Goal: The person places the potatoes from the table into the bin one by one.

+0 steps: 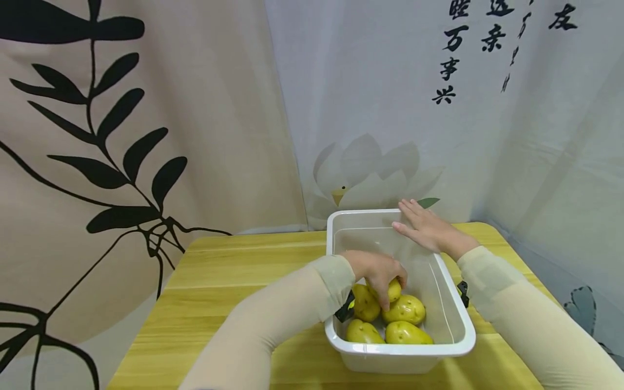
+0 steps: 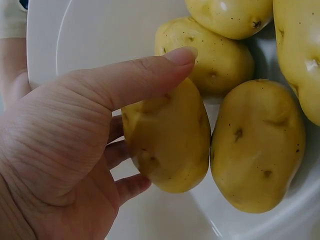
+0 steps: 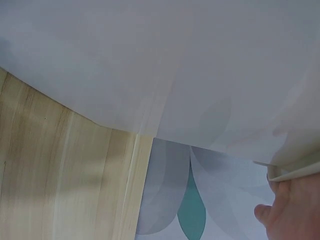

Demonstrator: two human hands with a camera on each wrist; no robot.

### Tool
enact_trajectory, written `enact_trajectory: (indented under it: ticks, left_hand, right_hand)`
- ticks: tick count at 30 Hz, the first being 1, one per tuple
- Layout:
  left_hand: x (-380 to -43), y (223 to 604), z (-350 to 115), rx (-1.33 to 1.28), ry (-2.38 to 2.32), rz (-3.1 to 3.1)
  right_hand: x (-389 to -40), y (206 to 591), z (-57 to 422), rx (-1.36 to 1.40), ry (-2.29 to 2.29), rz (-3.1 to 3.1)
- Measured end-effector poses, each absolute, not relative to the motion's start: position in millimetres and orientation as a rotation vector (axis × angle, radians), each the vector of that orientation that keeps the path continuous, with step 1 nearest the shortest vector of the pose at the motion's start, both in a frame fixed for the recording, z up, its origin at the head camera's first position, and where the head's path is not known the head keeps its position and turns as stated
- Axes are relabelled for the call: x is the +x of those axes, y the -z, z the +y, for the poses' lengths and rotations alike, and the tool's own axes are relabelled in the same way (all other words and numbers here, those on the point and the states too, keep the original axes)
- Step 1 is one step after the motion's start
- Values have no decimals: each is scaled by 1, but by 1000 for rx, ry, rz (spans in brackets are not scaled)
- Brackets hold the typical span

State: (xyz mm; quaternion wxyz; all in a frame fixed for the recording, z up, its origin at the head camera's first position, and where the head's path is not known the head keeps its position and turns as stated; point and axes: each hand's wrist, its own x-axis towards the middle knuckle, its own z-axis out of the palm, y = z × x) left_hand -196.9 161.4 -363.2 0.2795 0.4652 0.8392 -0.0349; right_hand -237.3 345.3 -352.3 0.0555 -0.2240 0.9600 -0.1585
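Several yellow potatoes (image 1: 407,310) lie in the front part of a white plastic bin (image 1: 343,346). My left hand (image 1: 377,271) reaches down inside the bin and grips one potato (image 2: 172,142), thumb over its top and fingers around its far side. Beside that one, in the left wrist view, another potato (image 2: 257,150) lies against it. My right hand (image 1: 429,227) rests on the bin's right rim near the back corner, its fingers extended over the edge. The right wrist view shows the bin's outer wall (image 3: 150,60) and part of the right hand (image 3: 295,210).
The bin stands on a yellow wood-grain table (image 1: 234,281), toward its right side. Behind the table hangs a pale curtain (image 1: 229,108) printed with dark leaves, a flower and black characters. A dark strapped device (image 1: 463,292) shows at the right wrist.
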Motion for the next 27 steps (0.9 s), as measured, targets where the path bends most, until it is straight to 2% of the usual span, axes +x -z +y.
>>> enact_trajectory:
  ticks: [27]
  left_hand:
    - [-198, 362, 160, 1170, 69, 2318]
  right_hand:
    - [-237, 355, 345, -695, 515, 2930]
